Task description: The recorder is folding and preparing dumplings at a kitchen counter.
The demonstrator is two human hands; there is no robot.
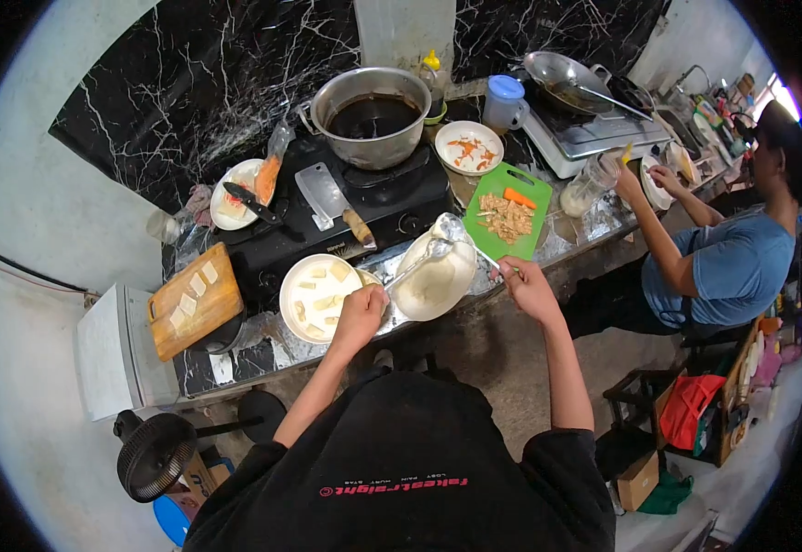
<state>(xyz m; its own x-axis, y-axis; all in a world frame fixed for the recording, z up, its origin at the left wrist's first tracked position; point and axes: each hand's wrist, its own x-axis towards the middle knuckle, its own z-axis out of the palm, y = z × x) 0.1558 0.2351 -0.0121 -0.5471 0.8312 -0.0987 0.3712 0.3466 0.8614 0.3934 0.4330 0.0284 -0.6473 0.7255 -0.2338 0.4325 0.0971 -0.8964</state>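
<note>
My left hand point(361, 314) grips a metal spoon point(415, 268) that slants over an oval white bowl point(466, 276) of pale creamy mixture. In my right hand point(528, 286) is the handle of another metal spoon point(451, 228), its head coated with the same mixture. Both spoon heads meet or nearly meet above the bowl's far side. Beside my left hand, a round white bowl point(286, 284) holds white liquid with several pale pieces in it. A green cutting board point(536, 190) beyond my right hand carries chopped light-brown pieces point(508, 217) and a piece of carrot point(519, 199).
A pot point(373, 153) of dark liquid stands on the black gas stove point(387, 214), near a cleaver point(322, 190). A knife point(249, 200) lies across a plate point(225, 221). Pale squares rest on a wooden board point(218, 303). To the right, a person point(739, 269) handles a glass jar point(584, 190).
</note>
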